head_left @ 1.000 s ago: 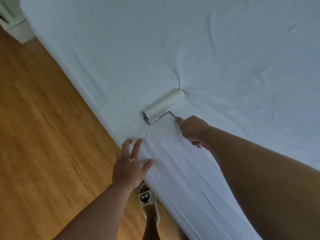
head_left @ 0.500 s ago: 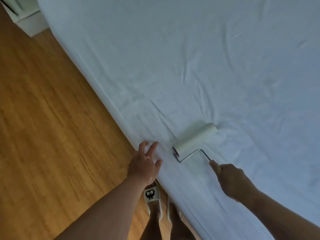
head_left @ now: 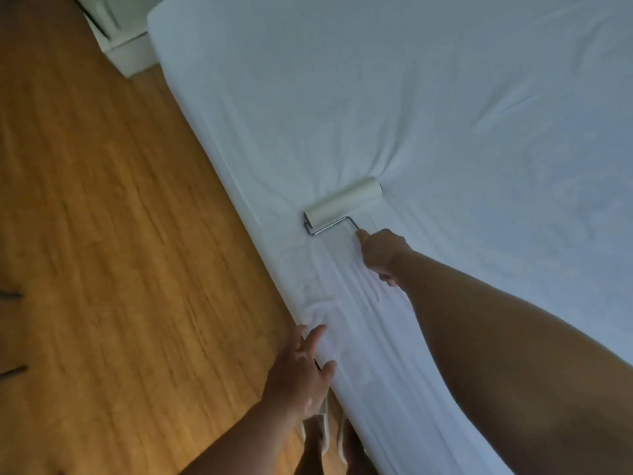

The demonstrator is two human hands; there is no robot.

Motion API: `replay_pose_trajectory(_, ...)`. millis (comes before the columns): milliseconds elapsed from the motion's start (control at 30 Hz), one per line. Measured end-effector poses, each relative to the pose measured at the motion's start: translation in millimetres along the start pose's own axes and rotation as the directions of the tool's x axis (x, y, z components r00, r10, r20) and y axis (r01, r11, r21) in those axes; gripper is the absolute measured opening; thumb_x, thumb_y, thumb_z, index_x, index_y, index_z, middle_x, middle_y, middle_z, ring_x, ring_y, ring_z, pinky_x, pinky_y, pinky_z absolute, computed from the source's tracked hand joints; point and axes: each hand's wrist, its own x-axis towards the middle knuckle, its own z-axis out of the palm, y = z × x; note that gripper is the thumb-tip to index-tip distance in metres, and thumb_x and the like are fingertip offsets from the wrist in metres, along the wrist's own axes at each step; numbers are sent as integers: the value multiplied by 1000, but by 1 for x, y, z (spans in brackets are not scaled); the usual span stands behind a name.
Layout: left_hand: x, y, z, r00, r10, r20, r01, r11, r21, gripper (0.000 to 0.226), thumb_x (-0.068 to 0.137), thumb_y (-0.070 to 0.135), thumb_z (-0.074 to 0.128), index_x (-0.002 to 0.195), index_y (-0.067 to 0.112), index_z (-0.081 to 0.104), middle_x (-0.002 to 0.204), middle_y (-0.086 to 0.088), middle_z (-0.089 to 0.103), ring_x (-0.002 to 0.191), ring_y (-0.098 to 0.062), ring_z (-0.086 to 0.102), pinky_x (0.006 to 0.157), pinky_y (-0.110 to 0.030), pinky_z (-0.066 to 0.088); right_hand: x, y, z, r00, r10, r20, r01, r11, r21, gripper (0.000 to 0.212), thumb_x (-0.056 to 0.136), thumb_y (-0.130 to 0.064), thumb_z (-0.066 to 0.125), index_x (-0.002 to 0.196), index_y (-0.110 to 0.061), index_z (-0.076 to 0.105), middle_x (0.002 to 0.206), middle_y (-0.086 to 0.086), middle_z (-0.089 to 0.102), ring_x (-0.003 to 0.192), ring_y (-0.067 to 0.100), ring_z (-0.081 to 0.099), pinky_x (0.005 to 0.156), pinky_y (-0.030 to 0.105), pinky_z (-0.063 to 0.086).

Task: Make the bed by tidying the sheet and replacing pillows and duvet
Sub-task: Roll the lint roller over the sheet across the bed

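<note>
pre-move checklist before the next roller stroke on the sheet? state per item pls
1. Right hand grip on the lint roller handle: ok, fingers curled round it.
2. Roller drum lying on the sheet: ok, though cloth bunches into a crease at its far end.
3. Left hand bracing the sheet at the bed edge: cannot tell. It is open with fingers spread at the edge, but contact is unclear.
4. Sheet smooth between the hands: not ok, long folds run along the edge.
5. Stroke path beyond the drum: ok, only sheet shows there.
</note>
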Motion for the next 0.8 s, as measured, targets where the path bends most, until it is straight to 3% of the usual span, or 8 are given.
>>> replay_pose_trajectory(67, -1, 2, -17, 1000, -24, -18, 23, 999, -47, 63, 100, 53, 48, 155, 45, 17, 163, 6, 20, 145, -18, 32, 107, -27, 40, -1, -8, -5, 1000, 28, -2, -28, 997, 77, 44, 102, -11, 29, 136, -30, 50, 85, 11, 49, 58, 26, 57, 42, 26, 43)
replay_pose_trajectory(100, -1, 2, -29, 999, -24, -30, 21, 997, -74, 63, 100, 52, 49, 155, 44, 19, 161, 5, 23, 143, -18, 34, 107, -28, 42, -9, -8, -5, 997, 71, -1, -70, 984, 166, 27, 105, -19, 30, 110, -26, 56, 87, 14, 51, 57, 25, 55, 40, 22, 40)
replay_pose_trajectory(167, -5, 1, -56, 999, -22, -41, 17, 992, -122, 61, 100, 52, 50, 154, 41, 24, 158, 3, 30, 141, -20, 38, 105, -30, 43, -29, 0, -1, 988, 155, -14, -142, 936, 322, 35, 106, -37, 32, 83, -18, 50, 78, 18, 56, 46, 22, 51, 37, 17, 37)
replay_pose_trajectory(300, -29, -16, -116, 994, -111, 8, 109, 956, -272, 53, 97, 49, 53, 146, 31, 46, 143, 0, 54, 126, -19, 54, 101, -33, 47, -94, 20, 13, 982, 191, 2, -177, 906, 385, 53, 100, -52, 40, 82, -6, 60, 64, 12, 61, 41, 24, 53, 41, 25, 42)
replay_pose_trajectory(433, -78, -44, -174, 988, -157, -4, 144, 919, -367, 56, 82, 58, 51, 128, 27, 63, 117, 5, 68, 107, -13, 63, 93, -31, 50, -180, 31, 12, 989, 148, 17, -146, 934, 326, 49, 96, -50, 48, 83, -6, 63, 57, 1, 56, 48, 18, 47, 51, 29, 39)
replay_pose_trajectory(500, -98, -59, -201, 988, -152, -40, 118, 886, -448, 41, 87, 55, 58, 120, 31, 66, 107, 13, 68, 101, -7, 64, 85, -24, 49, -207, 19, 8, 991, 136, -1, -128, 937, 326, 47, 95, -50, 50, 81, -5, 59, 53, -4, 51, 48, 15, 44, 53, 29, 37)
replay_pose_trajectory(600, -113, -89, -242, 982, -164, -92, 87, 831, -549, 13, 96, 39, 65, 109, 39, 67, 98, 20, 69, 90, 8, 64, 76, -13, 46, -216, -31, -5, 993, 119, -18, -106, 932, 346, 44, 94, -50, 51, 71, -12, 48, 50, -6, 46, 47, 13, 40, 53, 29, 34)
replay_pose_trajectory(800, -84, -178, -348, 971, -238, -17, 159, 699, -697, 9, 97, 29, 65, 102, 31, 72, 88, 5, 76, 82, -6, 71, 88, -39, 57, -160, -206, -58, 992, 60, -111, -8, 908, 418, 43, 95, -48, 52, 71, -15, 40, 52, -5, 40, 49, 15, 35, 55, 31, 31)
